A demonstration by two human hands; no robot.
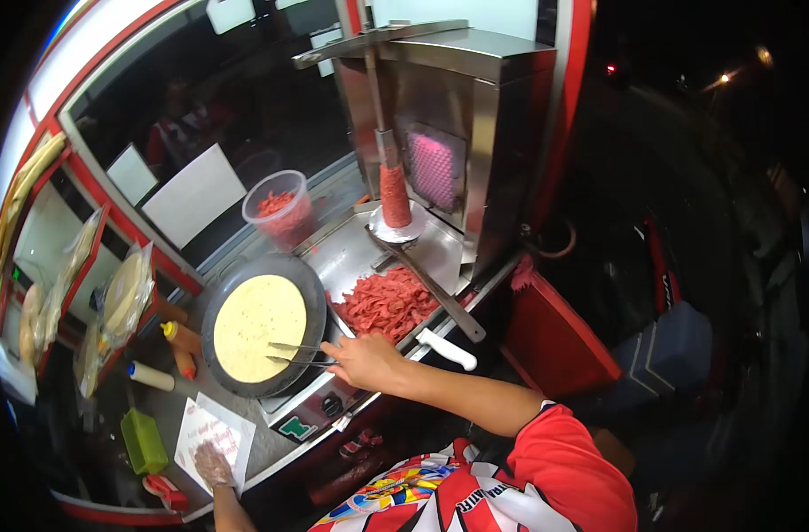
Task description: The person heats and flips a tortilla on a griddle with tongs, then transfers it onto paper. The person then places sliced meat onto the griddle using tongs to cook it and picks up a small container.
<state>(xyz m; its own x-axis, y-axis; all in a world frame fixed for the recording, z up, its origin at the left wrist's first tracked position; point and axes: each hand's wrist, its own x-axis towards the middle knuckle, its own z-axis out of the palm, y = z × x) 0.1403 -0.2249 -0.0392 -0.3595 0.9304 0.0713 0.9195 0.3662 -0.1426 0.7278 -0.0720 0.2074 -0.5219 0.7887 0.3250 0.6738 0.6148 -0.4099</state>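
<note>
My right hand (366, 362) is closed around a pair of metal tongs (305, 355). The tongs' two prongs are apart, their tips over the near right part of a round, pale yellow flatbread (258, 324). That flatbread lies flat on a dark round griddle pan (314, 306). In a clear plastic glove, my left hand (214, 465) rests with its fingers laid out on a white printed paper sheet (231, 426) on the counter. Right of the pan, a heap of red shredded meat (387, 303) sits in a metal tray (333, 253).
A vertical grill (458, 97) holds a spit with a red meat cone (394, 195). A white-handled knife (447, 350) and a long metal blade (435, 293) lie by the tray. Around stand a plastic tub (289, 230), sauce bottle (181, 337), green container (145, 441) and bagged bread (129, 288).
</note>
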